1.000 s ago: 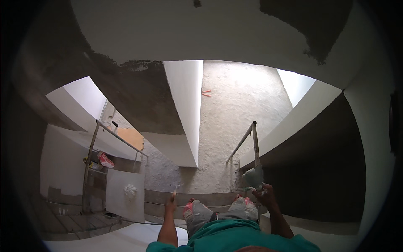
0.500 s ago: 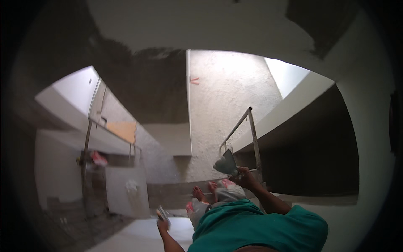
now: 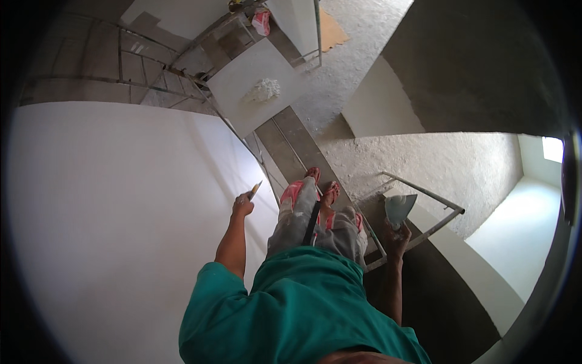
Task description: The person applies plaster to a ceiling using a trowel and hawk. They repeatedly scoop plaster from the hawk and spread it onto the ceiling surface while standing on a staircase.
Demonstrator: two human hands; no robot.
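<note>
My left hand [image 3: 244, 205] is closed on a small bladed tool [image 3: 256, 189] with a pale handle, held near a large white wall surface [image 3: 115, 200] on the left. My right hand [image 3: 397, 236] grips a wide putty knife [image 3: 399, 207] with a grey-green blade, beside a metal rail. Above and left of my legs, a square pale board [image 3: 236, 103] bears a lumpy heap of white paste [image 3: 265, 90]. My feet, in thong sandals, stand on a narrow plank platform [image 3: 277, 138].
Scaffold frames [image 3: 121, 69] run across the upper left. A metal rail [image 3: 435, 194] juts out at the right above a drop. Far below lie a rough floor [image 3: 368, 161] and a tan sheet [image 3: 330, 27]. A red-and-white bag [image 3: 260, 21] rests near the top. Dark plastered walls [image 3: 479, 73] surround the opening.
The view has swung sharply round to the left, bringing the large white wall into sight. Both hands still hold their tools; the wide knife has moved rightward in the picture.
</note>
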